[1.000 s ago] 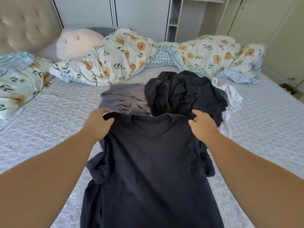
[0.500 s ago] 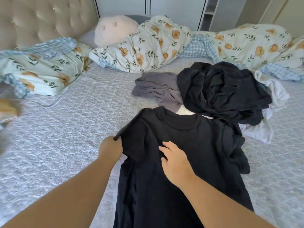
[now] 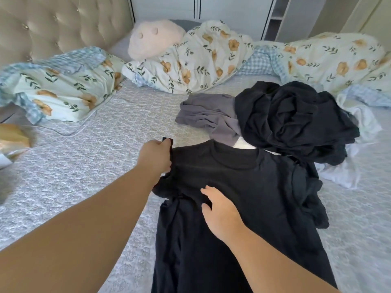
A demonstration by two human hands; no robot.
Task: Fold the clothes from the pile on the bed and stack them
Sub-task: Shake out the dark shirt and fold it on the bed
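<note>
1. Step in hand: laying out and beginning the first fold of the black T-shirt (image 3: 243, 197), which lies face-down or face-up (cannot tell which) on the bed (image 3: 84, 166), neck toward 12 o'clock, hem running off the lower edge of view.
2. Left hand (image 3: 155, 155): at the shirt's 10 o'clock corner, fingers curled round the shoulder-and-sleeve edge, a small tab of black cloth showing above the knuckles.
3. Right hand (image 3: 220, 212): fingers loosely spread, resting flat on the chest of the shirt at about 8 o'clock from its centre, holding nothing.
4. The sleeve under the left forearm is bunched; the sleeve at 3 o'clock is crumpled too.
5. Next move, as a judgement: carry the gripped edge toward 3 o'clock over the right hand, which would serve as the fold line.
6. The pile (image 3: 294, 121) of black, grey and white clothes lies at 1 o'clock, touching the collar. No folded stack is visible.
</note>
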